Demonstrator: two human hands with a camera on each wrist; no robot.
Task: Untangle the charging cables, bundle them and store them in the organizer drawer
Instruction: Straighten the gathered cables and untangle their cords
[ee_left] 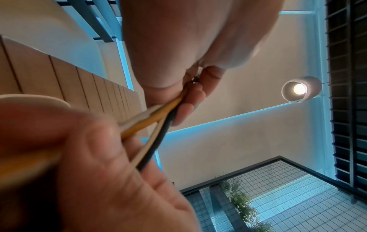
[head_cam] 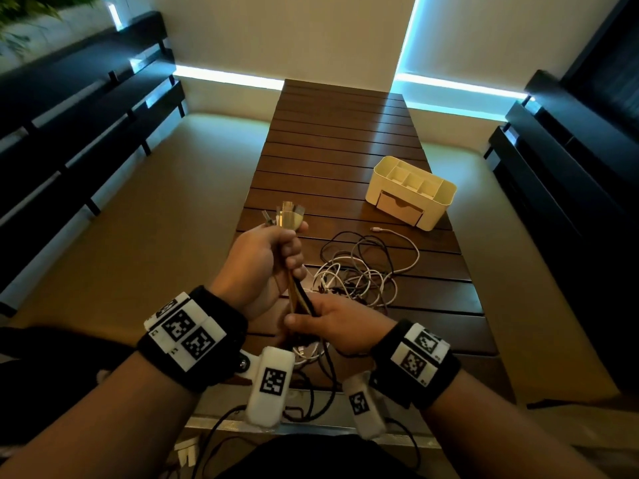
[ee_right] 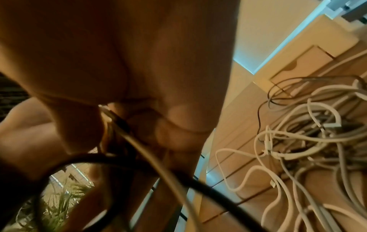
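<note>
My left hand [head_cam: 273,252] grips a bunch of charging cables [head_cam: 300,299] upright above the table's near left part, their plug ends [head_cam: 288,214] fanned out above my fist. Lower down, my right hand [head_cam: 332,321] pinches the same white, yellow and black strands [ee_left: 152,124], stretched taut between both hands. The cables' slack runs into a tangled pile of white and black cables [head_cam: 359,271] on the table, which also shows in the right wrist view as the tangled pile [ee_right: 298,141]. The cream organizer [head_cam: 411,191] stands at the right, its front drawer [head_cam: 401,207] closed.
The dark slatted wooden table [head_cam: 345,140] runs away from me, with tiled floor on either side. Dark benches [head_cam: 86,133] line the left and dark furniture [head_cam: 570,160] stands at the right. More cable loops hang over the table's near edge [head_cam: 311,402].
</note>
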